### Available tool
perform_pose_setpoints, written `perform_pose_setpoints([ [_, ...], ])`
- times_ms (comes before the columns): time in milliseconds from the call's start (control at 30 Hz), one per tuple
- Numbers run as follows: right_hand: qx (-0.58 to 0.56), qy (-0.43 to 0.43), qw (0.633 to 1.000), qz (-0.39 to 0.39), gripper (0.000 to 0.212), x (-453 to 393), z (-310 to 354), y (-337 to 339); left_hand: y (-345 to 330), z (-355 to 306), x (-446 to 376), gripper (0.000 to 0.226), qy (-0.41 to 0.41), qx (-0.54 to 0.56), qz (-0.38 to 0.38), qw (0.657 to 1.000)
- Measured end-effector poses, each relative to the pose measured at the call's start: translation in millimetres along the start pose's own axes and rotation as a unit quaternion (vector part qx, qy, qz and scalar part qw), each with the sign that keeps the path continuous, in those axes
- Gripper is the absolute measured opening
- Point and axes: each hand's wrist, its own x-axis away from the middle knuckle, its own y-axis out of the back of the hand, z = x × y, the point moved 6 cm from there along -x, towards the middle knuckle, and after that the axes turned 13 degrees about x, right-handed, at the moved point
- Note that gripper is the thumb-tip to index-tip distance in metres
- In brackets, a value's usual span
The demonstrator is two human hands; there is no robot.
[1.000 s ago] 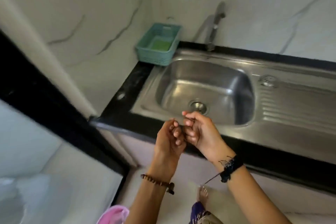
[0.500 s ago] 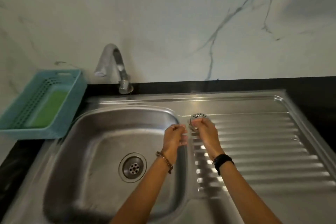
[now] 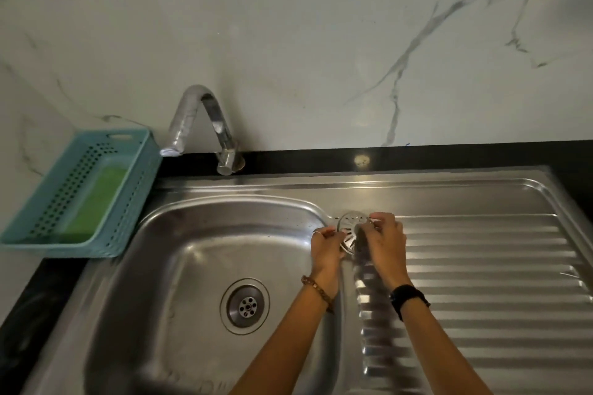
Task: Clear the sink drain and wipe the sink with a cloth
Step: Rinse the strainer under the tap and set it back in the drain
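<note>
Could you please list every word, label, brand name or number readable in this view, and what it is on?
None: no readable text anywhere.
The sink, tap and blue basket show no lettering.
The strainer held between both hands bears only slots.
The black wristband shows no legible mark.

A teal perforated basket (image 3: pixel 80 189) holds a green pad (image 3: pixel 96 202) beside the silver sink (image 3: pixel 192 266), under grey-veined white marble (image 3: pixel 321 42).

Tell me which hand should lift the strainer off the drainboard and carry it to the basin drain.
Probably the right hand: its fingers already curl over the strainer on the drainboard. The left hand only touches its near edge, though it is closer to the drain.
</note>
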Motion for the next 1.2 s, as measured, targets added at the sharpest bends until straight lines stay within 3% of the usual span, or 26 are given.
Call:
perform_pose_setpoints([
  [133, -0.076, 0.06, 0.995, 0.016, 0.017, 23, 44, -30, 54, -27, 9, 0.014, 0.023, 0.162, 0.011, 0.986],
  [233, -0.088, 0.138, 0.986, 0.03, 0.012, 28, 100, -60, 109, -59, 6, 0.012, 0.003, 0.223, -0.002, 0.975],
  [333, -0.1, 0.196, 0.974, 0.055, 0.021, 23, 167, -96, 156, -88, -4, 0.018, 0.004, 0.249, -0.016, 0.968],
  [433, -0.131, 0.179, 0.97, 0.1, 0.028, 8, 216, -131, 180, -110, -14, 0.023, 0.018, 0.252, 0.001, 0.968],
  [500, -0.124, 0.152, 0.977, 0.079, 0.026, -1, 232, -151, 189, -120, -20, 0.027, 0.034, 0.237, 0.009, 0.971],
  [633, -0.093, 0.13, 0.987, -0.016, 0.022, -3, 238, -175, 195, -124, -34, 0.011, 0.084, 0.214, 0.033, 0.973],
  [733, -0.066, 0.164, 0.982, 0.059, 0.032, -3, 242, -183, 192, -119, -43, 0.008, 0.113, 0.197, 0.053, 0.972],
  [867, -0.117, 0.167, 0.971, 0.126, 0.026, 16, 224, -160, 191, -108, -50, 0.008, 0.142, 0.188, 0.066, 0.97],
  [933, 0.007, 0.229, 0.964, 0.135, 0.03, 50, 202, -167, 194, -103, -51, 0.01, 0.145, 0.19, 0.07, 0.969],
  [1000, 0.184, 0.315, 0.916, 0.166, 0.038, 88, 173, -193, 198, -99, -51, 0.017, 0.146, 0.209, 0.062, 0.965],
  [1033, 0.218, 0.331, 0.902, 0.17, 0.041, 101, 163, -201, 200, -98, -50, 0.021, 0.154, 0.223, 0.054, 0.961],
  [1200, 0.183, 0.243, 0.95, 0.075, 0.044, 98, 148, -199, 198, -94, -43, 0.02, 0.151, 0.228, 0.08, 0.959],
])
